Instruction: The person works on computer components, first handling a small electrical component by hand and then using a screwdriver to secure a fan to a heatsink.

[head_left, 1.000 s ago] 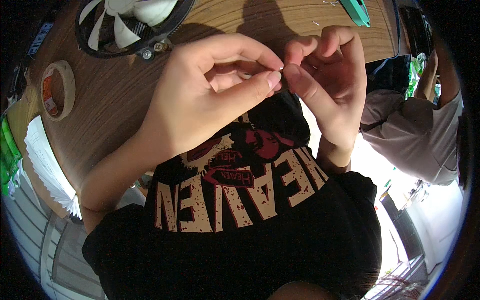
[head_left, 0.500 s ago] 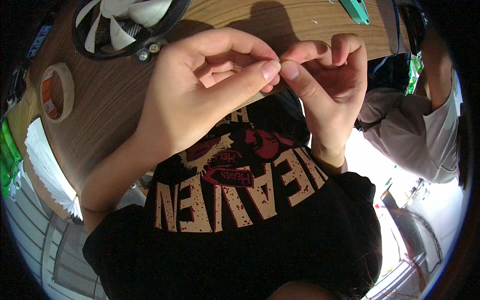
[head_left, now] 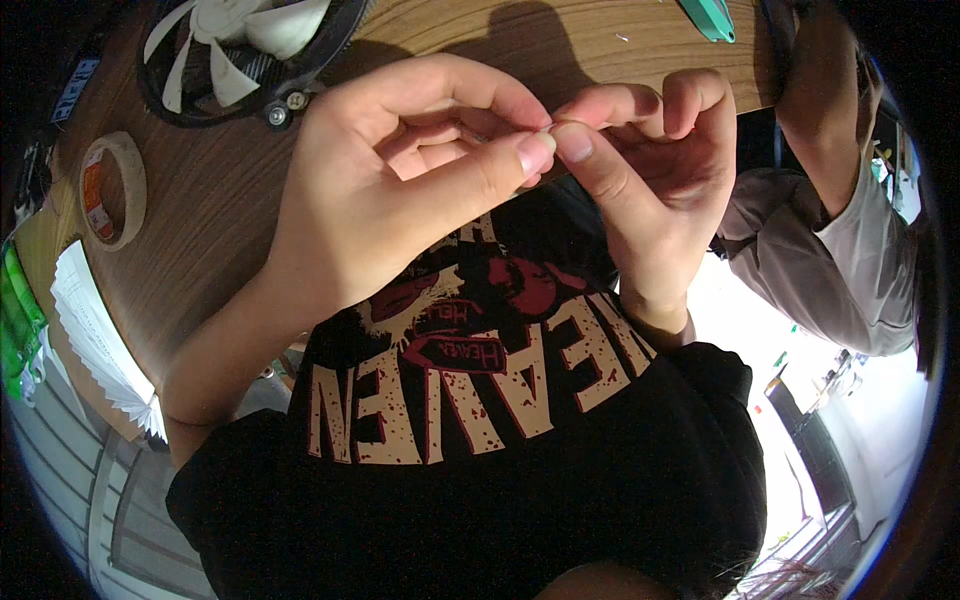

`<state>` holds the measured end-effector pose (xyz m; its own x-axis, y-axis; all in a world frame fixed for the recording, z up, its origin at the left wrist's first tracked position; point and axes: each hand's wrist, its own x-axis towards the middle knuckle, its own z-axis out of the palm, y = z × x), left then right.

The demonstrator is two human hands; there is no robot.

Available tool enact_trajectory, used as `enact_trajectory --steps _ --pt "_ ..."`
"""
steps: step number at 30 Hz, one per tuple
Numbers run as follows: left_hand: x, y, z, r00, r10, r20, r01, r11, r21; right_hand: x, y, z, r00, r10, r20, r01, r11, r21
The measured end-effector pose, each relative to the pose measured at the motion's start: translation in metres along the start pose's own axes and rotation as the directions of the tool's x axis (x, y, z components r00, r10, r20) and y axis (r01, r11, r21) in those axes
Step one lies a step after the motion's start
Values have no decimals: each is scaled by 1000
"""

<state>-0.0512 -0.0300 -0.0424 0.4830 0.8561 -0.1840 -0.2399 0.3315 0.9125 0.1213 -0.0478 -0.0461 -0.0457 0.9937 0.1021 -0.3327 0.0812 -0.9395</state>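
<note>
My left hand (head_left: 385,185) and my right hand (head_left: 665,185) meet tip to tip above the table's near edge. Thumb and index finger of each are pinched together. A tiny pale bit shows where the fingertips come together, too small for me to name. The other fingers of both hands curl loosely behind the pinch. Beyond my left hand lies a cooling fan (head_left: 225,65) with white blades in a round black frame, dark metal fins visible between the blades. Two small screws stand at its rim.
A roll of tape (head_left: 136,190) lies on the wooden table (head_left: 440,25), left of my forearm. Fanned papers (head_left: 100,330) sit along the left edge, beside a green bag (head_left: 20,330). A green-handled object (head_left: 710,18) is at the far right. Another person's arm (head_left: 825,110) reaches in at right.
My hands keep the same pinch and have shifted only slightly, with the fingertips a touch lower and left. At the right, the other person's arm has moved inward over the table's corner.
</note>
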Motion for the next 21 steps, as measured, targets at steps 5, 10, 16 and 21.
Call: enact_trajectory --steps 5,10,16,21 --pt "0 0 -2 1000 -21 5 21 1000 5 -2 2 2 1000 19 -16 -19 1000 16" --pt "-2 0 -1 1000 -28 2 28 999 -20 -1 -1 3 999 38 -12 -37 999 20" --pt "-3 -2 -3 999 -34 -12 34 999 -20 -4 7 -3 1000 -9 6 9 999 -34" --pt "-2 -1 -3 999 -52 -18 52 999 -11 -8 17 -10 995 -92 35 97 980 -173"
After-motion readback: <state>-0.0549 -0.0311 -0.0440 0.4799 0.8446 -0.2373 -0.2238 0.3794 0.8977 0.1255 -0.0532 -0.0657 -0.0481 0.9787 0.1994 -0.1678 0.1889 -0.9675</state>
